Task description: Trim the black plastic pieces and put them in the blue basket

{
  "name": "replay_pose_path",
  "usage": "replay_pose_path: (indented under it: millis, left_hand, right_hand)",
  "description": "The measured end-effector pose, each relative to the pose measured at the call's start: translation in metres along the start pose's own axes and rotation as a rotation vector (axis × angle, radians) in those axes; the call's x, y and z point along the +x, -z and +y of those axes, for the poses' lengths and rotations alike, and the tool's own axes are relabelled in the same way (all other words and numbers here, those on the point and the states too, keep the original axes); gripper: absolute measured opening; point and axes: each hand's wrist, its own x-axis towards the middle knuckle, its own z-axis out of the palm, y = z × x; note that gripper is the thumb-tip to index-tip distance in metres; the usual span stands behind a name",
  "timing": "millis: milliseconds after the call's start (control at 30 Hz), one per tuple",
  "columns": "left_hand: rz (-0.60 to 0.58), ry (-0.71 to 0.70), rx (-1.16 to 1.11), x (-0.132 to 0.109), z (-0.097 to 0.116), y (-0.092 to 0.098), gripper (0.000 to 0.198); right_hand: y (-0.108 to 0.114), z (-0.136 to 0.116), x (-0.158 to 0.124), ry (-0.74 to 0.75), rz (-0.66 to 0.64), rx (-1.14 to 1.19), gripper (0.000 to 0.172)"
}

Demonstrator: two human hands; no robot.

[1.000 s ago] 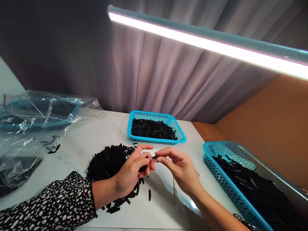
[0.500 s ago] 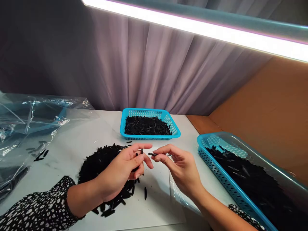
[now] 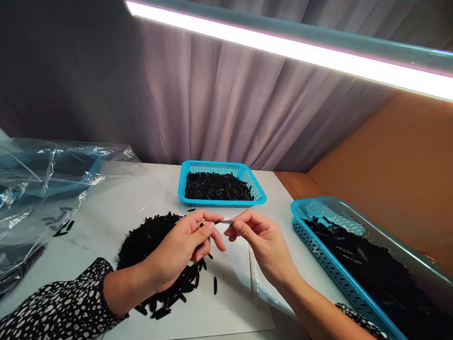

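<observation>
Close together over the white table, my two hands meet at one small slender black piece [image 3: 219, 222] with a greyish end. My right hand [image 3: 267, 241] pinches the greyish end between thumb and fingertips. My left hand [image 3: 184, 241] is closed, its index fingertip at the piece's other end, and dark bits show between its thumb and curled fingers. What lies in the left palm is mostly hidden. Beneath and behind my left hand spreads a heap of similar black pieces [image 3: 148, 236]. A single loose piece [image 3: 215, 285] lies on the white sheet [image 3: 233, 307].
A blue basket [image 3: 260, 198] of black pieces stands at the back. Another, longer blue basket [image 3: 327, 262], partly under clear plastic, is at the right. Clear plastic bags [image 3: 46, 179] cover the left side, with stray pieces nearby. A bright tube lamp [image 3: 283, 47] hangs overhead.
My right hand's fingertips have come up against my left index finger, bringing the slender piece level between them. The piece standing upright at my left fingers no longer shows that way.
</observation>
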Motion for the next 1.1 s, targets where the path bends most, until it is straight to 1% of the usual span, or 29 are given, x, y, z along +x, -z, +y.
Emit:
replay_pose_path:
  millis: [100,167,233,333,433,600,867,933,1100]
  left_hand:
    - [-0.004,-0.008,-0.011,0.000,0.001,0.001,0.032]
    - [-0.012,0.007,-0.033,-0.001,0.002,0.001,0.040]
    - [-0.014,0.013,-0.038,-0.002,0.002,0.001,0.049]
    - [-0.018,-0.011,-0.003,-0.003,0.001,0.000,0.054]
    - [-0.025,-0.036,0.051,-0.003,0.000,-0.001,0.052]
    - [-0.018,-0.067,0.102,-0.004,0.001,-0.001,0.051]
    - [0.046,0.019,0.034,-0.002,0.002,0.000,0.048]
    - [0.042,0.023,0.004,-0.001,0.002,0.000,0.044]
    - [0.038,-0.009,0.025,0.003,-0.002,0.002,0.018]
  right_hand:
    - [-0.002,-0.002,0.000,-0.138,0.003,0.151,0.024]
    - [-0.004,-0.004,0.000,-0.237,-0.029,0.238,0.020]
    - [-0.005,-0.004,-0.001,-0.271,-0.071,0.236,0.022]
    - [-0.006,0.000,-0.003,-0.239,-0.136,0.120,0.031]
    - [-0.006,0.004,-0.004,-0.168,-0.159,0.014,0.033]
    - [-0.004,0.007,-0.005,-0.138,-0.117,-0.054,0.031]
    - [-0.002,0.007,-0.001,-0.093,-0.005,-0.031,0.025]
    - [-0.001,0.008,0.000,-0.082,0.026,-0.044,0.025]
    - [0.003,0.011,-0.001,-0.080,0.042,-0.062,0.026]
